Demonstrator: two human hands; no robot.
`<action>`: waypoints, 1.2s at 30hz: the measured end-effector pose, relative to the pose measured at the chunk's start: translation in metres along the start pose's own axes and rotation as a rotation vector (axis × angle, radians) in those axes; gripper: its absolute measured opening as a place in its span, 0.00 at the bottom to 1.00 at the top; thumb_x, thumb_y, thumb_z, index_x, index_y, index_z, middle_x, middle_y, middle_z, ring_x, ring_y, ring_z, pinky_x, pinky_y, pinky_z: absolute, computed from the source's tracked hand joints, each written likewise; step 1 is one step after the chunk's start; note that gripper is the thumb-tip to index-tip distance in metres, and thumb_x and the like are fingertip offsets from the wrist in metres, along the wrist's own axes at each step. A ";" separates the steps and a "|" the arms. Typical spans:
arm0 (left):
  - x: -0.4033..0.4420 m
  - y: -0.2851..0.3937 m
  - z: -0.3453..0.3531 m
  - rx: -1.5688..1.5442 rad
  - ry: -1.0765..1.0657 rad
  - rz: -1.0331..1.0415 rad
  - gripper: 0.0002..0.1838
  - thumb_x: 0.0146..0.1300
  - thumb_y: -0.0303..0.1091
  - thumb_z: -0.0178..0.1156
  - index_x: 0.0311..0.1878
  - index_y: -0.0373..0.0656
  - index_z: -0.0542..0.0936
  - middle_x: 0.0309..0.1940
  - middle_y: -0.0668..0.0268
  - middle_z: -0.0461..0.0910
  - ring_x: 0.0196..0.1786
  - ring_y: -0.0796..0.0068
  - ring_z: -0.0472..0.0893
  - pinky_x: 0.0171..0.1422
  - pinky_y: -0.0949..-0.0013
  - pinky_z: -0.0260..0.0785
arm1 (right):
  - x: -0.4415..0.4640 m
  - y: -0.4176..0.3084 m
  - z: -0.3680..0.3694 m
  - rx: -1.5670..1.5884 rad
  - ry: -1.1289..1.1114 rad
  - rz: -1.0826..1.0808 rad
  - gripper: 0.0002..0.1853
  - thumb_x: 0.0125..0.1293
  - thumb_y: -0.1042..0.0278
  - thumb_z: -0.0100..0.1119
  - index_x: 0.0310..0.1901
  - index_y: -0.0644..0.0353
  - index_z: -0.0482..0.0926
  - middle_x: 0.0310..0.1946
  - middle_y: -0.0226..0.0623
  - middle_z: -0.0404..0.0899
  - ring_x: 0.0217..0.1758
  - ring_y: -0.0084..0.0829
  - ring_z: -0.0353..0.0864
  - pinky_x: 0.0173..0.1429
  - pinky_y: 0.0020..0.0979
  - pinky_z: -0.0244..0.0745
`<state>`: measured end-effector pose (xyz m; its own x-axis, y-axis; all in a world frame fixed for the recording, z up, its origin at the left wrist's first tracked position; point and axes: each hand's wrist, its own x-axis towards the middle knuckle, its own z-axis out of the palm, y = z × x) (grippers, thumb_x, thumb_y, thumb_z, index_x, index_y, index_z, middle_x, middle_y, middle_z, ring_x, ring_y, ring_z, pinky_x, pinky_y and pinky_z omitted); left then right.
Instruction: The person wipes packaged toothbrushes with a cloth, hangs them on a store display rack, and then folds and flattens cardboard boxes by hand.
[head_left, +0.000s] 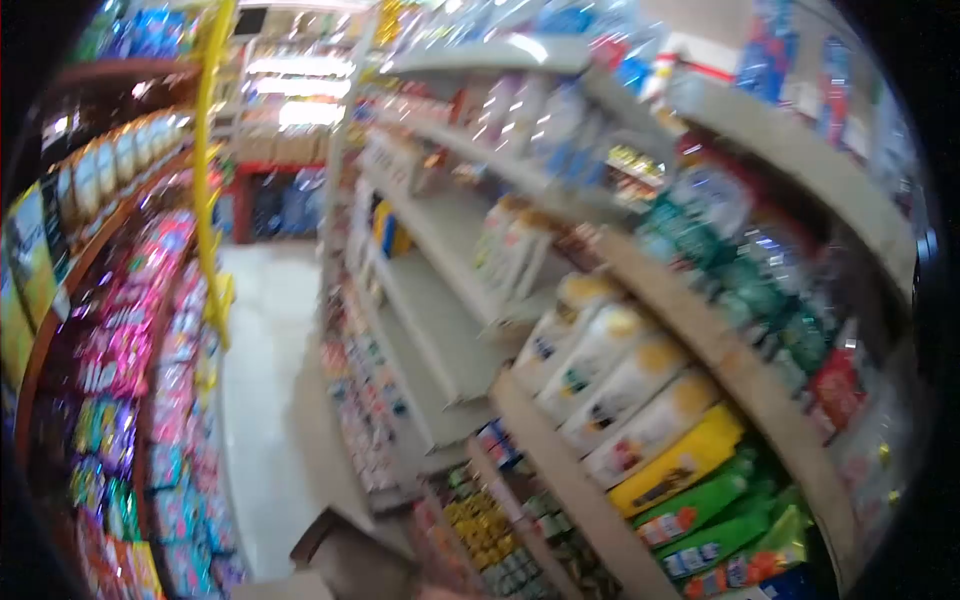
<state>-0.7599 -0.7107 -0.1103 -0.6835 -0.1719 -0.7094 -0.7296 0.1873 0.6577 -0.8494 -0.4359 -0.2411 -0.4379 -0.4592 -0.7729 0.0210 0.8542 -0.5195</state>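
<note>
An open brown cardboard box (355, 555) shows at the bottom edge, low in front of me, with a raised flap. Its lower part is cut off, and the inside is too blurred to make out. Just right of the box, a blurred pinkish patch may be the edge of my right hand; no fingers can be told apart. My left hand is out of view. Close to the box on the right, low shelves hold small yellow-topped jars or packs (480, 530).
A pale floor aisle (265, 360) runs ahead between shelves. Colourful packets (120, 340) line the left side, beside a yellow post (205, 170). On the right, tilted shelves carry white pouches (600, 350), a yellow pouch (675, 465) and green pouches (690, 510).
</note>
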 end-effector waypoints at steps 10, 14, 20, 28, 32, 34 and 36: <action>-0.064 -0.152 -0.004 -0.230 0.147 -0.337 0.23 0.55 0.44 0.54 0.51 0.42 0.69 0.42 0.55 0.73 0.43 0.56 0.74 0.48 0.56 0.68 | 0.089 0.019 0.067 0.411 0.504 0.357 0.18 0.53 0.57 0.59 0.37 0.65 0.78 0.27 0.43 0.79 0.27 0.35 0.78 0.32 0.35 0.74; -0.069 -0.203 0.008 -0.324 0.191 -0.454 0.22 0.54 0.44 0.54 0.50 0.42 0.69 0.41 0.55 0.74 0.42 0.56 0.75 0.47 0.55 0.68 | 0.129 0.024 0.073 0.554 0.591 0.671 0.25 0.51 0.57 0.61 0.49 0.64 0.73 0.43 0.44 0.77 0.42 0.41 0.77 0.44 0.38 0.73; -0.064 -0.260 0.032 -0.431 0.233 -0.579 0.21 0.54 0.43 0.55 0.49 0.42 0.70 0.40 0.55 0.74 0.41 0.56 0.75 0.46 0.55 0.68 | 0.220 0.143 0.165 1.441 0.792 0.378 0.30 0.51 0.66 0.62 0.57 0.63 0.66 0.51 0.43 0.71 0.48 0.38 0.74 0.46 0.40 0.73; -0.058 -0.287 0.051 -0.517 0.273 -0.630 0.20 0.53 0.42 0.55 0.47 0.42 0.71 0.38 0.55 0.75 0.40 0.56 0.76 0.44 0.55 0.69 | 0.256 0.136 0.165 1.047 0.649 0.516 0.24 0.52 0.58 0.58 0.47 0.67 0.73 0.46 0.49 0.74 0.47 0.41 0.74 0.48 0.41 0.70; -0.056 -0.251 0.039 -0.541 0.293 -0.576 0.19 0.52 0.41 0.55 0.46 0.42 0.71 0.37 0.55 0.75 0.39 0.56 0.76 0.44 0.55 0.69 | 0.207 0.006 0.068 0.800 0.782 0.654 0.22 0.52 0.60 0.56 0.43 0.69 0.74 0.36 0.51 0.78 0.36 0.44 0.79 0.40 0.42 0.73; -0.059 -0.224 0.028 -0.556 0.313 -0.544 0.19 0.52 0.41 0.56 0.46 0.42 0.71 0.37 0.55 0.75 0.38 0.56 0.76 0.43 0.55 0.70 | 0.213 -0.007 0.042 0.840 0.748 0.531 0.20 0.52 0.61 0.56 0.43 0.69 0.74 0.33 0.50 0.78 0.33 0.42 0.79 0.37 0.41 0.73; -0.062 -0.198 0.018 -0.575 0.337 -0.508 0.19 0.52 0.41 0.56 0.45 0.42 0.72 0.36 0.55 0.75 0.38 0.56 0.76 0.43 0.55 0.70 | 0.190 -0.046 -0.006 0.954 0.646 0.386 0.19 0.52 0.62 0.55 0.42 0.68 0.74 0.30 0.47 0.78 0.30 0.39 0.78 0.32 0.38 0.73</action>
<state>-0.5728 -0.7197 -0.2009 -0.1714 -0.3991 -0.9007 -0.7847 -0.4975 0.3698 -0.9388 -0.5610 -0.3622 -0.6186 0.2244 -0.7530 0.7827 0.2606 -0.5653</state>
